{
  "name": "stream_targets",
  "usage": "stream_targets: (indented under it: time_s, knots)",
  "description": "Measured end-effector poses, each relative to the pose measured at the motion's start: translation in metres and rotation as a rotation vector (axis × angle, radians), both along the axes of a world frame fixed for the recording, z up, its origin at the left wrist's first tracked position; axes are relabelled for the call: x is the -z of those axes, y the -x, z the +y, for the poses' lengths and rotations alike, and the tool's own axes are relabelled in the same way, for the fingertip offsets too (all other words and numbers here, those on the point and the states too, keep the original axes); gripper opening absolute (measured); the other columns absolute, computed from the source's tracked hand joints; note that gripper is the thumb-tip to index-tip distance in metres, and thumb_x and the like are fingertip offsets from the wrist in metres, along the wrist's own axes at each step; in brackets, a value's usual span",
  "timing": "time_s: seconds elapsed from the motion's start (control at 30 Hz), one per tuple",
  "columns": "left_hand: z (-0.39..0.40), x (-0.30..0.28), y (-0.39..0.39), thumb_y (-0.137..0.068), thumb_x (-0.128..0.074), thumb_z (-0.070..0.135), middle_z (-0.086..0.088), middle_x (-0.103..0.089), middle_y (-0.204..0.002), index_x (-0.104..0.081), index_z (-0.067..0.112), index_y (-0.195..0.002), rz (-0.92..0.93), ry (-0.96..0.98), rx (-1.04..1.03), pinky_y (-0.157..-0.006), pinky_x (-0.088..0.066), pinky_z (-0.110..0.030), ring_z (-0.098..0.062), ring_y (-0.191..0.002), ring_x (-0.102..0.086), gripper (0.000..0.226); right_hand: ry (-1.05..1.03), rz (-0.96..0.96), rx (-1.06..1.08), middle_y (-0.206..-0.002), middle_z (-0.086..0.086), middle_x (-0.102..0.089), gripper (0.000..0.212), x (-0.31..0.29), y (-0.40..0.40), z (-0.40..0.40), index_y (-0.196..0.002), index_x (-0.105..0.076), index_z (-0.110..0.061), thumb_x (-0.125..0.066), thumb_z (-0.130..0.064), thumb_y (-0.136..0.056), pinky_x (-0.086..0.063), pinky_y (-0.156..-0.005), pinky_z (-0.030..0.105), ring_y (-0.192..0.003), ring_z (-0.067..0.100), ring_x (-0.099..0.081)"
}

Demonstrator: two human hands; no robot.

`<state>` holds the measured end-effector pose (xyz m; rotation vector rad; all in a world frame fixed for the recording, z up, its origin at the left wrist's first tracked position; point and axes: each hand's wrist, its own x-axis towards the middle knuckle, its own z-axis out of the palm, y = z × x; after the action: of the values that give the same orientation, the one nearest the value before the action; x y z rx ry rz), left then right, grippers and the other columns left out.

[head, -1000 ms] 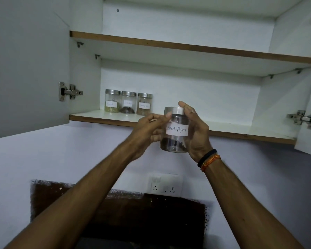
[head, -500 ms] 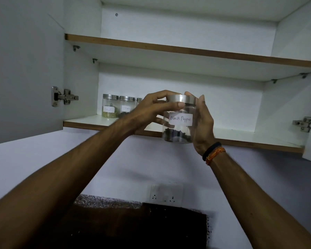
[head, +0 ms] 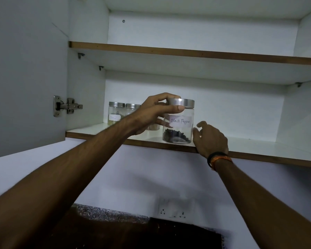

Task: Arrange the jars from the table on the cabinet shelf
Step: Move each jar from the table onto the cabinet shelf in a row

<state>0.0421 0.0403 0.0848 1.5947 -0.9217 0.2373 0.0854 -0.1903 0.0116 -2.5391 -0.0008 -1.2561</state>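
The clear glass jar with a steel lid and "Black Pepper" label (head: 178, 123) stands on the white cabinet shelf with a brown edge (head: 250, 144), near its front. The left hand (head: 151, 114) grips its lid and side. The right hand (head: 210, 139) hovers just beside it, fingers loosely spread. Two similar steel-lidded jars (head: 116, 113) stand behind, near the left wall.

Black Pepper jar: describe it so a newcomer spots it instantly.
Find the open cabinet's lower shelf. Near its front edge stands the Black Pepper jar, the left hand on its steel lid. Unlike the jars behind, its handwritten label is legible.
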Motion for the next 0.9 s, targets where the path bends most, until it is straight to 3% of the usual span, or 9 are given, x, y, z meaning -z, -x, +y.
stream_targets:
  time_s: [0.23,0.33,0.53,0.63,0.7,0.9]
  knots:
    - [0.001,-0.003,-0.049,-0.080,-0.078,0.034,-0.007,-0.072,-0.106,-0.066,0.025,-0.118,0.030,-0.020,-0.068,-0.069,-0.060,-0.033,-0.026,-0.098,-0.072,0.040,-0.030,-0.081,0.090,-0.087,0.000,-0.074,0.031,0.003,-0.009,0.001,-0.102,-0.070,-0.024,-0.047,-0.042,-0.090,-0.040,-0.066,0.030,-0.077,0.027,-0.065]
    - [0.000,0.000,-0.074,-0.079,-0.078,0.035,-0.006,-0.071,-0.111,-0.067,0.027,-0.118,0.034,-0.072,-0.098,-0.079,-0.060,-0.042,-0.028,-0.103,-0.070,0.042,-0.016,-0.097,0.121,-0.080,0.001,-0.071,0.029,0.002,-0.009,0.002,-0.089,-0.071,-0.022,-0.049,-0.040,-0.088,-0.035,-0.062,0.029,-0.064,0.025,-0.052]
    - [0.006,0.011,-0.113,-0.087,-0.073,0.026,-0.002,-0.068,-0.117,-0.064,0.026,-0.125,0.060,-0.110,-0.123,-0.075,-0.061,-0.033,-0.024,-0.106,-0.068,0.039,-0.014,-0.138,0.114,-0.071,0.000,-0.067,0.030,0.004,-0.010,0.002,-0.080,-0.070,-0.020,-0.049,-0.040,-0.087,-0.034,-0.058,0.027,-0.058,0.020,-0.047]
    - [0.007,0.009,-0.124,-0.088,-0.072,0.019,-0.003,-0.065,-0.123,-0.064,0.019,-0.127,-0.062,-0.129,-0.186,-0.075,-0.062,-0.030,-0.022,-0.107,-0.067,0.039,-0.013,-0.165,0.117,-0.069,0.000,-0.066,0.029,0.004,-0.010,0.002,-0.078,-0.069,-0.020,-0.050,-0.039,-0.087,-0.033,-0.057,0.027,-0.058,0.021,-0.047]
    - [0.006,0.007,-0.131,-0.088,-0.073,0.018,-0.003,-0.065,-0.126,-0.065,0.016,-0.126,-0.158,-0.162,-0.265,-0.083,-0.061,-0.036,-0.020,-0.110,-0.065,0.039,-0.011,-0.183,0.120,-0.067,-0.001,-0.065,0.028,0.006,-0.010,0.002,-0.076,-0.069,-0.019,-0.050,-0.037,-0.086,-0.031,-0.056,0.026,-0.056,0.020,-0.046]
    - [0.005,0.000,-0.153,-0.089,-0.073,0.032,-0.004,-0.065,-0.120,-0.066,0.017,-0.129,-0.471,-0.400,-0.504,-0.091,-0.051,-0.042,-0.024,-0.111,-0.059,0.044,0.002,-0.205,0.131,-0.063,-0.002,-0.061,0.028,0.007,-0.010,0.004,-0.073,-0.067,-0.020,-0.049,-0.036,-0.086,-0.028,-0.055,0.026,-0.054,0.019,-0.044]
